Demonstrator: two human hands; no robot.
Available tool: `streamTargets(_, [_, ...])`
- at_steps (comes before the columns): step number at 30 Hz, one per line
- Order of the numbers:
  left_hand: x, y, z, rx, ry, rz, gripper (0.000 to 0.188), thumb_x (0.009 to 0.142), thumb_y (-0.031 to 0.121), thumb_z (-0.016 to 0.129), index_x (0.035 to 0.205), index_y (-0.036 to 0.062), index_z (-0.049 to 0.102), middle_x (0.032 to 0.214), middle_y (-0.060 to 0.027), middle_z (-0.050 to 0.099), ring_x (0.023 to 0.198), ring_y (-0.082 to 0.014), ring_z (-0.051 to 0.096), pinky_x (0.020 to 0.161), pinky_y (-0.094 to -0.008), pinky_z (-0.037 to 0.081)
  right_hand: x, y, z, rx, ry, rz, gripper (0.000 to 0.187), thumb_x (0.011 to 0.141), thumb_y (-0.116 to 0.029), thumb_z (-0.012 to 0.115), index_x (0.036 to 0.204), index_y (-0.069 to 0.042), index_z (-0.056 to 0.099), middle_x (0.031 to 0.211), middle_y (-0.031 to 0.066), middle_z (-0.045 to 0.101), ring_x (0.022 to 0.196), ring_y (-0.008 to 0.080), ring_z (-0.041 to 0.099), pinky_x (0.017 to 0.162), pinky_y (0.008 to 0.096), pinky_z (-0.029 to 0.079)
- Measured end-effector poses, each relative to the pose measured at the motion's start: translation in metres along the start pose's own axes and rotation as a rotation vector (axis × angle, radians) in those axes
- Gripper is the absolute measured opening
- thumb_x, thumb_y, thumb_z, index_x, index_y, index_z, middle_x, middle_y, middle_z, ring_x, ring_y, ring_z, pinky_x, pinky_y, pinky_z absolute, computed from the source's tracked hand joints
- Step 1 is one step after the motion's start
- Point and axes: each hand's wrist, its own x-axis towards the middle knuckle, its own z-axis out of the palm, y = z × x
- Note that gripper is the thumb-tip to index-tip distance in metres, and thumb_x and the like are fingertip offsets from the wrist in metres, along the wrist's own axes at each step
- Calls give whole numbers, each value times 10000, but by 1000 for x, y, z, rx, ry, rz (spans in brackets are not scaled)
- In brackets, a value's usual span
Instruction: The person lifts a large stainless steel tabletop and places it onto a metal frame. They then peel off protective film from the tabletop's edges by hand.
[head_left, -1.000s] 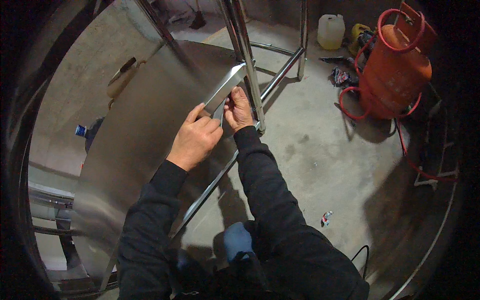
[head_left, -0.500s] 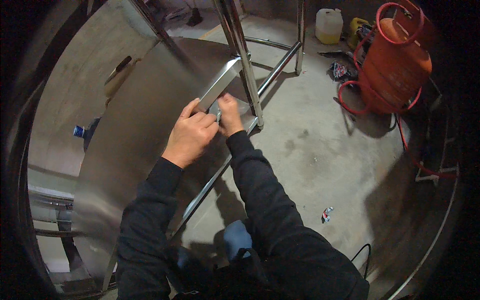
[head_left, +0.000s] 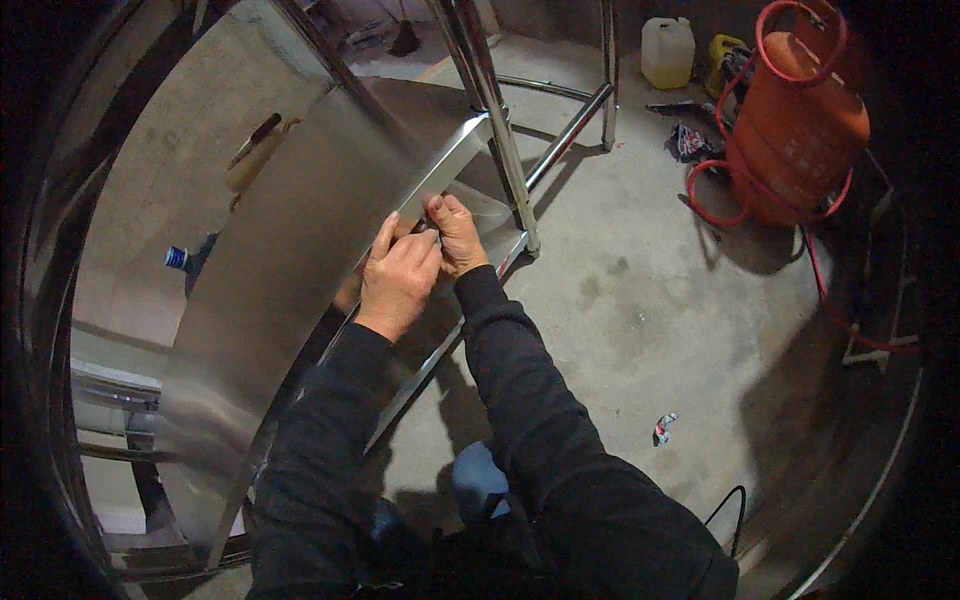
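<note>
My left hand [head_left: 400, 275] is at the front lip of a stainless steel tabletop [head_left: 290, 240], fingers bent, one of them resting against the bright folded edge [head_left: 448, 160]. Close beside it, almost touching, my right hand [head_left: 457, 235] is closed with its thumb pressed on the curled fingers. Something small and dark shows between the two hands, mostly covered by the fingers; I cannot make out its kind. Beyond my right hand, a thin curved pale line crosses the gap below the lip, next to a shiny metal leg [head_left: 510, 160].
A lower metal rail [head_left: 420, 375] runs under the tabletop. Another tubular frame [head_left: 570, 135] stands farther off. At the far right are an orange gas cylinder [head_left: 800, 130] with a red hose [head_left: 705, 200], and a pale jerrycan [head_left: 667, 52]. A crumpled wrapper [head_left: 664, 430] lies on the concrete floor.
My left hand has shifted slightly right and down along the edge. My right thumb now shows on top of the curled fingers. The whole view has shifted a little.
</note>
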Motion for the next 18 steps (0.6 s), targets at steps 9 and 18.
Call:
streamTargets(9, [-50,13,9,-48,-192,-116,213,690,85,549,887,9,580,1040,-76,565,933,-201,556,895,-351,399,-24,46,-23,-39,18,99,220,769,3,517,983,3,568,889,51,595,770,138,546,699,269,443])
streamTargets(18, [-70,6,-126,112,-45,-201,327,719,233,622,1014,95,592,1120,-100,536,1016,-294,490,889,-388,352,-33,6,-4,-125,-102,159,302,755,5,556,1054,7,513,957,64,576,790,140,555,733,268,449])
